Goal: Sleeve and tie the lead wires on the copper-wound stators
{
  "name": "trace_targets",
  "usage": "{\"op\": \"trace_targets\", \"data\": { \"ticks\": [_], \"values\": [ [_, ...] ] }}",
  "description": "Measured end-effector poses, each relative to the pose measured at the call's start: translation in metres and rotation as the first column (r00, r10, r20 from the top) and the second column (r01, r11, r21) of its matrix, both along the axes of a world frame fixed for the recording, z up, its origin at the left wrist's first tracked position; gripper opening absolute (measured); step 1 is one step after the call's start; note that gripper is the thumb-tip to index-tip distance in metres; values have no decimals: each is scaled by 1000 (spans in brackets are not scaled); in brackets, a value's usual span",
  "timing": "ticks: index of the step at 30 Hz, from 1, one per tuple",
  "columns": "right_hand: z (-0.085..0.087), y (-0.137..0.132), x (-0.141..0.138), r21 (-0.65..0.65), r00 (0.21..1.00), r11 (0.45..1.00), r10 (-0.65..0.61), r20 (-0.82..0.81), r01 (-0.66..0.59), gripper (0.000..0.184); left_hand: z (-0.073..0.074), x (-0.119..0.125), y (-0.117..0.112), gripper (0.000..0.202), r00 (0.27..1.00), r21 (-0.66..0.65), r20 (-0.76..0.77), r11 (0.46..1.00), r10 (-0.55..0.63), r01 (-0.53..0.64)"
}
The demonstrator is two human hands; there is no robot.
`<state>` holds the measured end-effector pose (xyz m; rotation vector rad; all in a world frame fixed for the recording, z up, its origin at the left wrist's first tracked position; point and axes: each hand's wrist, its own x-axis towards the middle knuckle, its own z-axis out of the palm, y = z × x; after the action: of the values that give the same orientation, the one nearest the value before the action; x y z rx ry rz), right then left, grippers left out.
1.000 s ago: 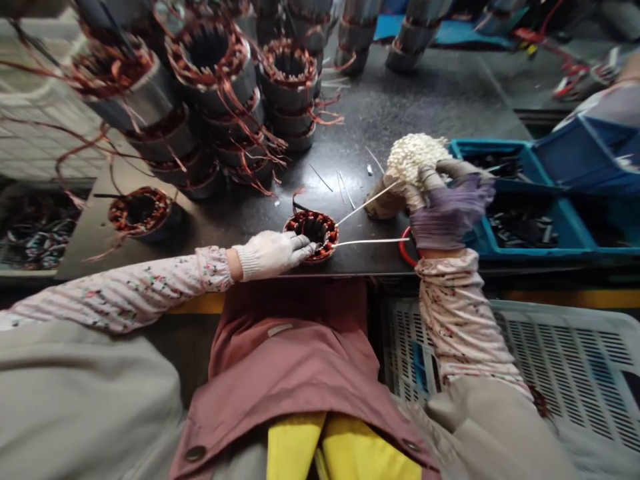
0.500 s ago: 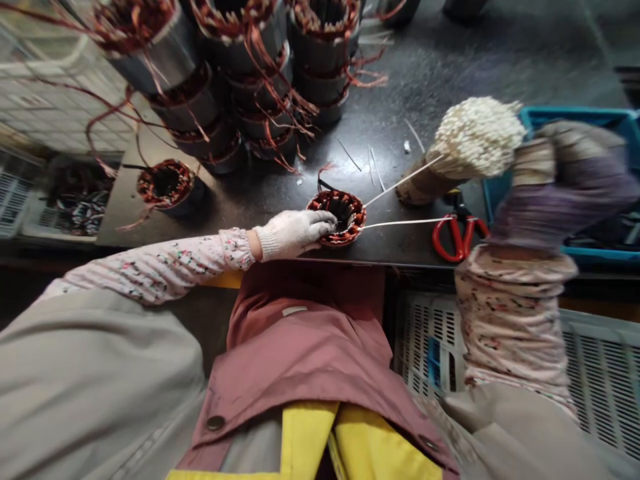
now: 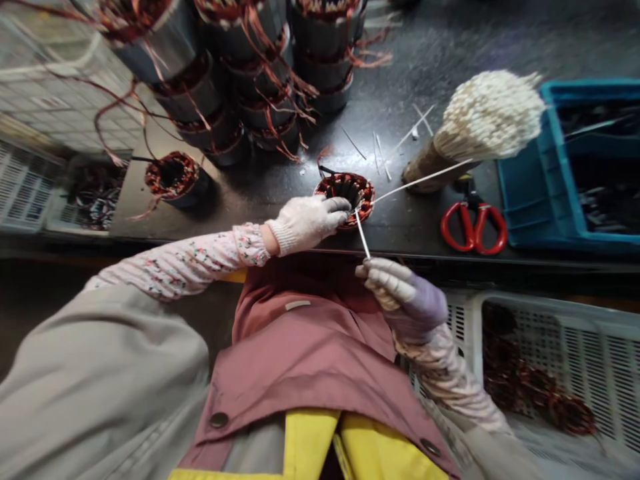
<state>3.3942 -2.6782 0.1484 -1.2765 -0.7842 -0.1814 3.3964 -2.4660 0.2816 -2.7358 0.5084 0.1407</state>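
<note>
A motor stator with copper windings [image 3: 367, 193] stands at the table's front edge. My left hand [image 3: 315, 220], in a white glove, is closed on its near left rim, with fingertips reaching into the bore. From the windings a white cord [image 3: 425, 179] runs up to the right, across the foot of a bundle of white cords. My right hand [image 3: 400, 293], in a white and purple glove, pinches the other white end [image 3: 363, 237] just in front of the stator and holds it taut. The thumb side is partly hidden.
Stacked stators [image 3: 265, 87] fill the back left, and a single stator [image 3: 175, 179] stands apart. The cord bundle [image 3: 493, 117], red-handled scissors [image 3: 473, 227] and a blue bin [image 3: 525, 193] are to the right. Cord scraps [image 3: 381, 157] lie behind; a crate [image 3: 545, 333] sits below.
My right hand has come from over the blue bin down to the front of the stator and now holds a cord end. My left hand stays on the stator.
</note>
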Motion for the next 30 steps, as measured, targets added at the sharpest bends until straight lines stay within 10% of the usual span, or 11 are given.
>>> {"op": "trace_targets", "data": {
  "ticks": [4,19,30],
  "values": [
    [-9,7,-25,96,994,994,-58,95,49,40,9,14,3,25,991,-49,-55,992,-121,118],
    [-16,9,-38,58,995,997,51,-81,-46,29,-2,15,1,55,991,-143,-47,981,124,-130],
    [-21,93,8,77,977,974,-213,6,212,13,-9,3,3,59,968,-375,100,910,232,-179]
  ]
}}
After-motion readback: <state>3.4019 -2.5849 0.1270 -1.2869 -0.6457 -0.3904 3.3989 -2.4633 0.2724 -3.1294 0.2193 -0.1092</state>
